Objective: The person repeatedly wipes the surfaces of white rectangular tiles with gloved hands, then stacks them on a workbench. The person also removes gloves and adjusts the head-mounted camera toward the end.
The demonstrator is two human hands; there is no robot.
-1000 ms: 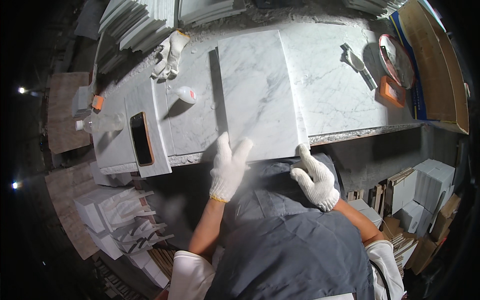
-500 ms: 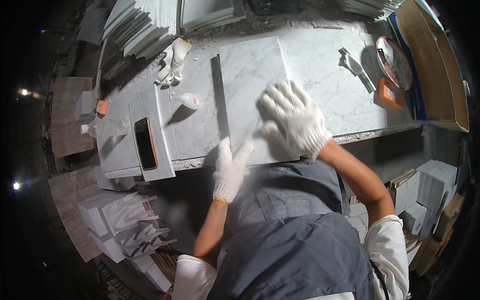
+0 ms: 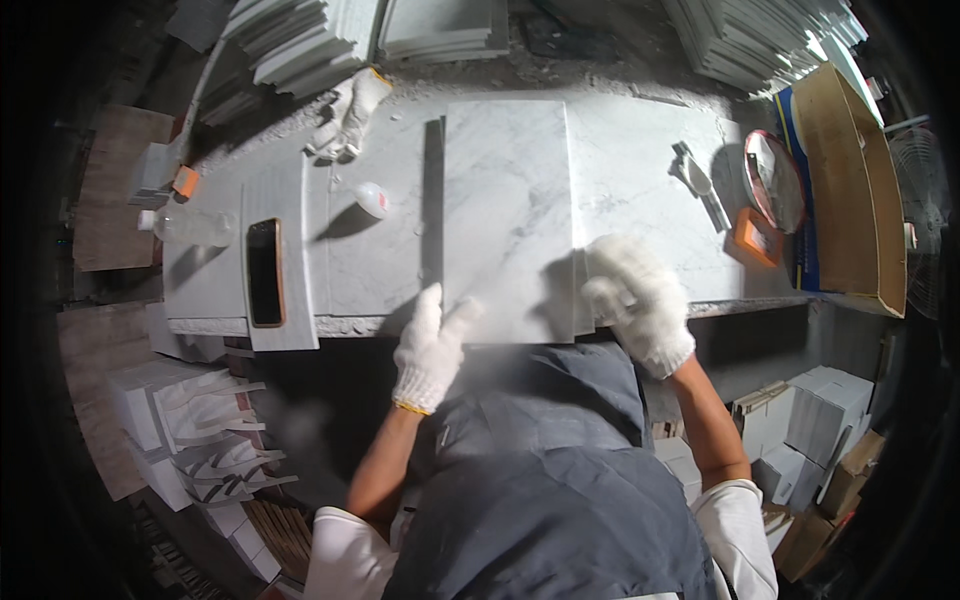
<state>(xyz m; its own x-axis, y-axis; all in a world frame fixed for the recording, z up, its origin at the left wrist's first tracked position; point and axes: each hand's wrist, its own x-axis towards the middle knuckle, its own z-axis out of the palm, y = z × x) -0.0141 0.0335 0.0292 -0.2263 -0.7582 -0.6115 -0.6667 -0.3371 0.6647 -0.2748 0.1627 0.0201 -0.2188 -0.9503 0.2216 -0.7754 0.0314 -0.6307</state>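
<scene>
A long white marble tile with grey veins lies on the marble-topped bench, its near end jutting slightly past the front edge. My left hand, in a white knit glove, holds its near left corner, one finger along the side and the thumb over the top; the other fingers are hidden. Beside the tile's right edge is my gloved right hand, its fingers loosely bent and apart, slightly blurred. A small white squeeze bottle lies left of the tile.
A phone rests on a narrow slab, near a clear bottle. Spare gloves lie farther back. Rightward are a brush-like tool, an orange box, a round red-rimmed item and a cardboard box. Tile stacks stand behind.
My right hand has lifted from flat on the tile and moved to its right edge, fingers bending. My left hand stays at the near left corner. The view has shifted slightly.
</scene>
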